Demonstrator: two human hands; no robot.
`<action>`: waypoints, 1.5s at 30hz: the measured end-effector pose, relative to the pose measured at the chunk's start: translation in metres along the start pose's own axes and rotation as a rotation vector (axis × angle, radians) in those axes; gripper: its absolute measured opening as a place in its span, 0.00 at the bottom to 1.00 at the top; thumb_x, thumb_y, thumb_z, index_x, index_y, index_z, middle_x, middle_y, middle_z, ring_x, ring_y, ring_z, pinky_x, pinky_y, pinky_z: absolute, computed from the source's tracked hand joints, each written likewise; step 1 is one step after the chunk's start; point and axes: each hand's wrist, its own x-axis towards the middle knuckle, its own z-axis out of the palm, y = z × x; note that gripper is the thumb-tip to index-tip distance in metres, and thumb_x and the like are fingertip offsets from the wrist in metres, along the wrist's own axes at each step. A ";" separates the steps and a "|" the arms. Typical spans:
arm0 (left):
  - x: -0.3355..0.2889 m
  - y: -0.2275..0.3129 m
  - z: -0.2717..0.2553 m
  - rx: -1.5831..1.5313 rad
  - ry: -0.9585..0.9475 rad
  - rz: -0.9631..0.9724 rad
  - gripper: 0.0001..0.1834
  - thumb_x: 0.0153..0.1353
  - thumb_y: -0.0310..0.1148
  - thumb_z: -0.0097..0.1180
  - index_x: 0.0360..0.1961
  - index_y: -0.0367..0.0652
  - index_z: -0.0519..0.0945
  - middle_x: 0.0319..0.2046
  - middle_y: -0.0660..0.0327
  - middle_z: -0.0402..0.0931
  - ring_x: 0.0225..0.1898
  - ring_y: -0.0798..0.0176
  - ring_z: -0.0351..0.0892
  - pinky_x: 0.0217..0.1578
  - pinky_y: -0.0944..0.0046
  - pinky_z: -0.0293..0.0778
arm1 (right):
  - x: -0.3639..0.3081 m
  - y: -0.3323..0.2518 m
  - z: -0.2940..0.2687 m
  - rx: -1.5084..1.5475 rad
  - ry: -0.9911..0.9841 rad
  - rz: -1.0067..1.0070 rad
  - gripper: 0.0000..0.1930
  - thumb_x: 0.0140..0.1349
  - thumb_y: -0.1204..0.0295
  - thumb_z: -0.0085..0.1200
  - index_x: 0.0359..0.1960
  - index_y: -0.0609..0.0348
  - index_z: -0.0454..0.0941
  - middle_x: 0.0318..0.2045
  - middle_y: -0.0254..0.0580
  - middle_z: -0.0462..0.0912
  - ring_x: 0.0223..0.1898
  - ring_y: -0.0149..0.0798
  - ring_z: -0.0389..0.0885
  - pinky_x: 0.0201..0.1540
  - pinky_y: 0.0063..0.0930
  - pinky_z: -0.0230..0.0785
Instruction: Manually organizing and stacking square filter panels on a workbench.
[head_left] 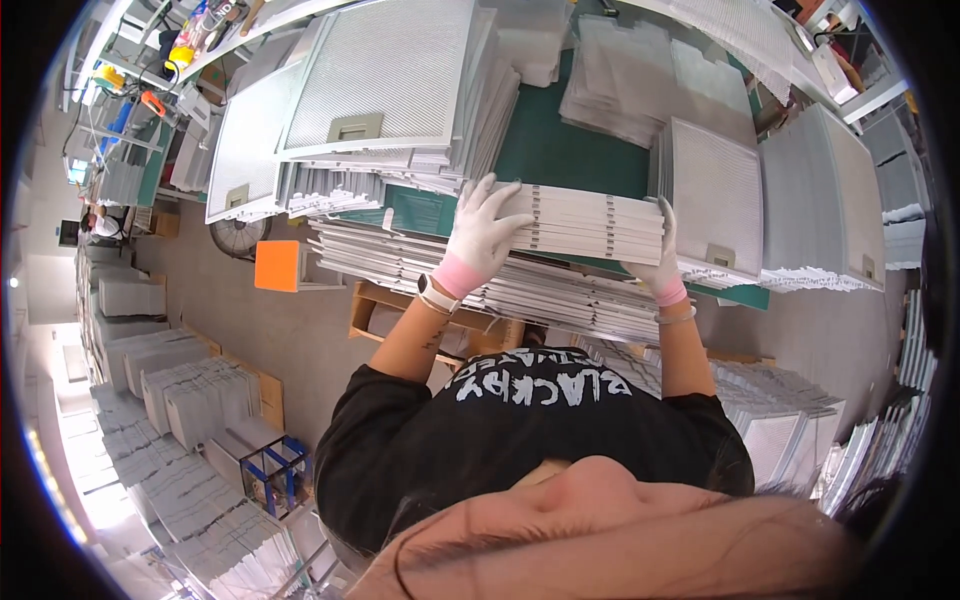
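Observation:
Between my hands, at the near edge of the green-topped table, is a neat stack of white-framed panels (585, 225), seen edge-on with rows of small dark marks along the edges. My left hand (480, 238), in a white glove with a pink cuff, grips its left end, fingers curved over the edge. At the right end my right hand (656, 262), gloved alike, presses against the side; some of its fingers are hidden. Below, a longer pile of white frames (560, 290) lies in front of the table.
Tall stacks of mesh panels stand left (380, 85) and right (715, 195) on the green tabletop (570, 140). Translucent sheets (625, 80) lie at the back. An orange stool (278, 266) and a round fan (240, 235) are on the floor at left, near a cardboard box (372, 318).

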 end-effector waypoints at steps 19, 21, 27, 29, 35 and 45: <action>-0.012 0.002 0.000 0.153 0.021 0.180 0.15 0.52 0.26 0.60 0.41 0.53 0.87 0.53 0.64 0.82 0.61 0.49 0.76 0.67 0.34 0.65 | -0.009 0.020 0.007 0.070 0.000 0.072 0.64 0.42 0.72 0.79 0.77 0.63 0.44 0.64 0.53 0.70 0.62 0.47 0.75 0.68 0.37 0.69; -0.009 0.003 -0.004 0.203 -0.007 0.279 0.14 0.52 0.28 0.61 0.41 0.53 0.86 0.51 0.66 0.82 0.60 0.54 0.76 0.66 0.38 0.67 | -0.009 0.022 0.008 0.080 0.006 0.077 0.64 0.41 0.72 0.79 0.77 0.62 0.44 0.64 0.52 0.70 0.62 0.47 0.75 0.68 0.37 0.69; 0.004 -0.003 -0.014 0.309 -0.141 0.523 0.14 0.52 0.32 0.62 0.42 0.48 0.85 0.51 0.68 0.80 0.61 0.62 0.76 0.64 0.50 0.72 | -0.008 0.019 0.007 0.079 0.038 0.077 0.63 0.40 0.74 0.78 0.77 0.63 0.45 0.64 0.51 0.71 0.62 0.47 0.75 0.68 0.37 0.68; 0.006 -0.003 -0.018 0.324 -0.196 0.590 0.17 0.53 0.33 0.61 0.45 0.43 0.85 0.53 0.62 0.80 0.62 0.57 0.76 0.66 0.53 0.69 | -0.008 0.017 0.006 0.082 0.026 0.066 0.62 0.41 0.75 0.77 0.77 0.63 0.46 0.63 0.51 0.71 0.62 0.47 0.75 0.68 0.38 0.68; 0.014 0.008 -0.026 0.446 -0.393 0.680 0.20 0.54 0.36 0.60 0.46 0.37 0.86 0.56 0.56 0.80 0.66 0.51 0.71 0.69 0.57 0.65 | -0.007 0.026 0.005 -0.091 -0.061 -0.035 0.62 0.43 0.76 0.75 0.77 0.63 0.43 0.62 0.51 0.71 0.62 0.46 0.75 0.69 0.37 0.67; 0.025 0.034 -0.022 0.679 -0.622 0.876 0.21 0.61 0.41 0.55 0.45 0.37 0.89 0.54 0.54 0.83 0.69 0.44 0.68 0.74 0.48 0.53 | -0.013 0.033 0.002 0.033 -0.067 0.036 0.62 0.45 0.75 0.75 0.78 0.60 0.42 0.64 0.52 0.69 0.65 0.47 0.73 0.69 0.38 0.67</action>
